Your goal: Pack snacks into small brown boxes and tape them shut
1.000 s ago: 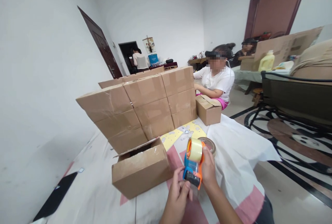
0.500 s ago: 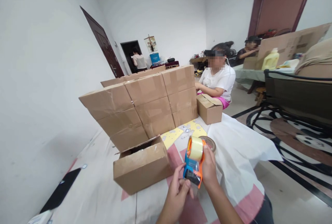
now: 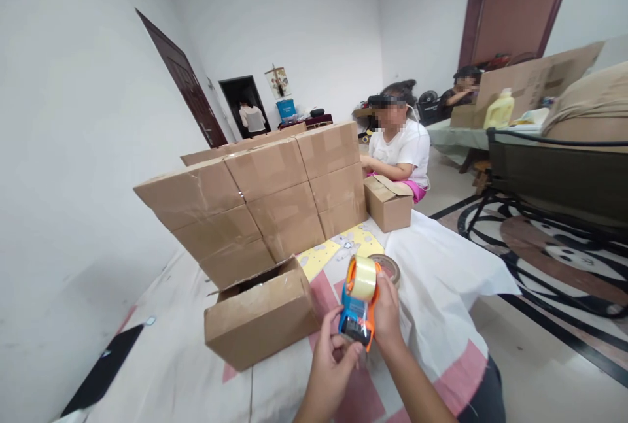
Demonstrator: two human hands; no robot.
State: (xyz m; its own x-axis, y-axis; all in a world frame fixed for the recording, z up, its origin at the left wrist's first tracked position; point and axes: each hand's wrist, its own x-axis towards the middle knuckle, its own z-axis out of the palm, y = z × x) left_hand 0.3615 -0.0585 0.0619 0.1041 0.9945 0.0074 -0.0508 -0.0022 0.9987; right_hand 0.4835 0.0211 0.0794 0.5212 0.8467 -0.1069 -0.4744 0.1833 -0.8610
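A blue and orange tape dispenser (image 3: 356, 312) with a wide clear tape roll (image 3: 362, 277) is in my right hand (image 3: 387, 312), whose fingers wrap its right side. My left hand (image 3: 334, 354) is at the dispenser's lower left, fingers curled around its black end; whether it pinches any tape is too small to tell. Just behind the dispenser, a brown tape roll (image 3: 386, 269) lies on the cloth. To the left of my hands stands a cardboard box (image 3: 262, 318), with its top flap partly raised and a dark gap showing.
Stacked cardboard boxes (image 3: 275, 194) form a wall across the bed or table. A smaller box (image 3: 390, 204) stands at its right end, near a seated person (image 3: 405, 148). A black flat item (image 3: 105, 367) lies at left. A dark-framed chair (image 3: 559, 181) stands at right.
The whole view has shifted slightly, so objects appear a little further left. Both hands remain at the tape dispenser, with only slight finger movement in my left hand.
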